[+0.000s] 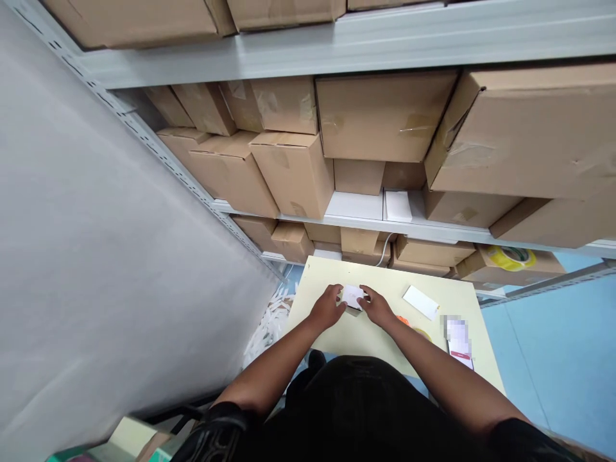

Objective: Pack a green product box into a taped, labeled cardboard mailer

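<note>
A small white box (353, 296) is between my hands over the cream tabletop (370, 340). My left hand (328, 307) has its fingers and thumb curled at the box's left side. At the right side my right hand (378, 307) grips it, with the thumb at the near corner. The box's pale top faces up, and a darker front side shows below it. Whether it rests on the table or is held just above is hard to tell. Behind my right forearm, an orange item (403, 320) and a tape roll (423, 333) are partly hidden.
A flat white box (421, 302) and a phone (459, 340) lie on the table's right. Beyond stands a shelf rack (308, 58) full of cardboard boxes (289, 173), with yellow tape (511, 258) on one. White scraps (269, 321) lie on the floor by the left wall.
</note>
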{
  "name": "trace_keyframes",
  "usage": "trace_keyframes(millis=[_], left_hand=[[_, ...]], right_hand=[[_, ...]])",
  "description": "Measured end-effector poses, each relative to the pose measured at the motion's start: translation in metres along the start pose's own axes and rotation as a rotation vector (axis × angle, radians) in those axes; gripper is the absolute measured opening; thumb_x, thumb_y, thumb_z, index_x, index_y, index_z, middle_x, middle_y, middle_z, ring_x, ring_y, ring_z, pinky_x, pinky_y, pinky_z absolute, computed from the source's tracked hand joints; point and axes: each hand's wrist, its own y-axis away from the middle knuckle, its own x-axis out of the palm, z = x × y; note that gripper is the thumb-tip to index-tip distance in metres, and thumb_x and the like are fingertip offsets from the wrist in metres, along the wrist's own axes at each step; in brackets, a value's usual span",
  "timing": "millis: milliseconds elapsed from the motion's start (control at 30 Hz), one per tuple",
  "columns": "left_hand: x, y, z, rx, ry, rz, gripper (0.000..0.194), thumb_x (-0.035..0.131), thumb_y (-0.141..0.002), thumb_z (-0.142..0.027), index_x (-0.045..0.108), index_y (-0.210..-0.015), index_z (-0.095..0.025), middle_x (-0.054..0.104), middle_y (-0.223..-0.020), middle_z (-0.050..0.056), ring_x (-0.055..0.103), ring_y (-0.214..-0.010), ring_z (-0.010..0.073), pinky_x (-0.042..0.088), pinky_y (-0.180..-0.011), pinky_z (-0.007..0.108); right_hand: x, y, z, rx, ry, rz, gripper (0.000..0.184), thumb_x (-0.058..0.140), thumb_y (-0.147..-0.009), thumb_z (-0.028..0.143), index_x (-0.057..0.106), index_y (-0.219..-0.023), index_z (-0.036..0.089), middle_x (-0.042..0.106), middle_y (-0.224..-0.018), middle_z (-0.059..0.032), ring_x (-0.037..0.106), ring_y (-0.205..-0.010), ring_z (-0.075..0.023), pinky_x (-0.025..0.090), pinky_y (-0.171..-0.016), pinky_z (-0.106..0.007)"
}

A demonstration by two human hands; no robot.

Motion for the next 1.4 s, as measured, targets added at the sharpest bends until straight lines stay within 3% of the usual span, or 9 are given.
trace_keyframes(millis=[133,300,433,567,733,1000,1133,1267,1400], left_hand=[[-0.008,-0.011,0.004,0.266,-0.205,0.086,0.036,0.062,-0.091,-0.022,0.064,-0.127,-0.020,0.061,-0.132,0.011,0.062,-0.120,0.0267,0.052,-0.106,0.041],[-0.022,-0.037,0.004,0.356,-0.355,0.173,0.030,0.062,-0.092,-0.025,0.068,-0.121,-0.018,0.058,-0.142,0.012,0.058,-0.127,0.0285,0.050,-0.109,0.041],[-0.034,-0.058,-0.006,0.451,-0.490,0.325,0.034,0.070,-0.086,-0.031,0.068,-0.117,-0.018,0.062,-0.128,0.014,0.062,-0.115,0.0314,0.053,-0.098,0.043],[-0.034,-0.071,-0.020,0.554,-0.523,0.416,0.045,0.085,-0.070,-0.033,0.069,-0.110,-0.021,0.064,-0.121,0.016,0.057,-0.121,0.0384,0.046,-0.104,0.048],[-0.015,-0.069,-0.025,0.444,-0.305,0.459,0.052,0.091,-0.059,-0.029,0.066,-0.104,-0.023,0.067,-0.115,0.016,0.059,-0.118,0.0415,0.045,-0.105,0.050],[-0.019,-0.070,-0.025,0.422,-0.251,0.466,0.047,0.081,-0.072,-0.033,0.064,-0.115,-0.024,0.071,-0.109,0.012,0.066,-0.109,0.0373,0.049,-0.097,0.045],[-0.027,-0.087,-0.025,0.268,-0.130,0.279,0.033,0.063,-0.092,-0.040,0.059,-0.122,-0.026,0.072,-0.110,0.005,0.069,-0.098,0.0252,0.050,-0.088,0.035],[-0.018,-0.103,-0.014,0.035,-0.004,0.052,0.027,0.060,-0.096,-0.038,0.057,-0.119,-0.024,0.069,-0.117,0.004,0.067,-0.085,0.0168,0.050,-0.082,0.030],[-0.005,-0.103,0.001,0.072,-0.014,0.083,0.014,0.054,-0.098,-0.027,0.066,-0.103,-0.022,0.068,-0.112,0.005,0.065,-0.093,0.0178,0.050,-0.091,0.032]], right_hand=[[0.009,0.005,-0.005,-0.001,-0.116,-0.013,0.064,0.066,-0.090,0.031,0.050,-0.152,0.031,0.068,-0.134,-0.0066,0.067,-0.119,-0.0237,0.055,-0.099,-0.039],[0.020,0.009,-0.012,-0.039,-0.119,-0.005,0.096,0.076,-0.076,0.022,0.034,-0.161,0.034,0.055,-0.153,-0.0077,0.060,-0.133,-0.0252,0.052,-0.107,-0.043],[0.022,0.012,-0.011,-0.004,-0.029,-0.038,0.095,0.076,-0.077,0.022,0.033,-0.161,0.034,0.057,-0.150,-0.0077,0.062,-0.130,-0.0250,0.052,-0.106,-0.042],[0.021,0.017,-0.005,-0.056,0.047,-0.031,0.090,0.071,-0.075,0.012,0.040,-0.158,0.033,0.065,-0.141,-0.0069,0.064,-0.123,-0.0247,0.051,-0.104,-0.040],[0.017,0.025,0.003,-0.108,0.097,-0.044,0.085,0.064,-0.074,0.007,0.044,-0.153,0.031,0.069,-0.130,-0.0063,0.068,-0.106,-0.0227,0.053,-0.093,-0.036],[0.006,0.022,0.015,-0.001,0.095,-0.036,0.076,0.066,-0.071,0.009,0.052,-0.142,0.031,0.071,-0.115,-0.0023,0.067,-0.095,-0.0204,0.050,-0.076,-0.030],[0.004,0.018,0.019,0.022,0.070,-0.042,0.084,0.069,-0.070,0.010,0.048,-0.149,0.030,0.070,-0.122,-0.0033,0.067,-0.097,-0.0198,0.051,-0.080,-0.031],[0.005,0.017,0.022,0.089,0.021,-0.017,0.091,0.074,-0.070,0.019,0.041,-0.154,0.029,0.069,-0.126,-0.0054,0.067,-0.103,-0.0229,0.053,-0.075,-0.030],[0.006,0.017,0.019,0.082,-0.052,-0.050,0.088,0.074,-0.073,0.027,0.039,-0.153,0.030,0.064,-0.140,-0.0057,0.068,-0.103,-0.0227,0.055,-0.081,-0.033]])
